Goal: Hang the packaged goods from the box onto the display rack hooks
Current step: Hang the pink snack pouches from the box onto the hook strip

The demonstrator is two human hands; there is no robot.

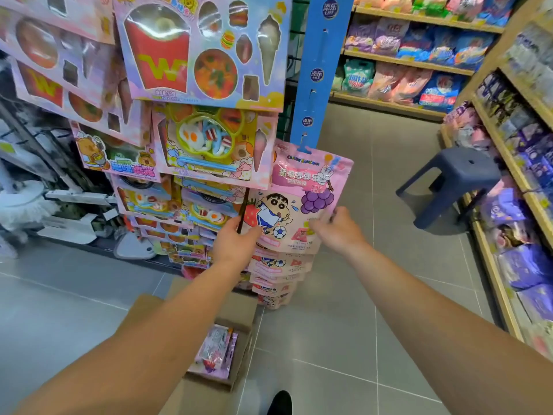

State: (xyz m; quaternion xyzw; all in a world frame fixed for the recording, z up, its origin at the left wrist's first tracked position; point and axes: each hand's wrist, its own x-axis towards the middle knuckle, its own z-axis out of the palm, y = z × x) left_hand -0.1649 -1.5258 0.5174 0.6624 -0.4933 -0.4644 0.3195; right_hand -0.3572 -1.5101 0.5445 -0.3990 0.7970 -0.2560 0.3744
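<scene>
A pink snack pouch [302,193] with a cartoon boy and grapes hangs by its top hole on a clip of the blue hanging strip [318,70]. My left hand [236,241] grips the pouch's lower left edge. My right hand [335,227] pinches its lower right edge. Several more of the same pouches [278,280] hang below it on the strip. On the floor under my arms stands an open cardboard box [236,322] with a few pink pouches [217,350] inside.
Pink toy food sets [206,52] hang on a rack to the left, close against the pouch. A dark plastic stool [452,181] stands in the aisle at right. Wooden shelves [508,163] with packaged goods line the right side and the back. My shoe [279,402] is near the box.
</scene>
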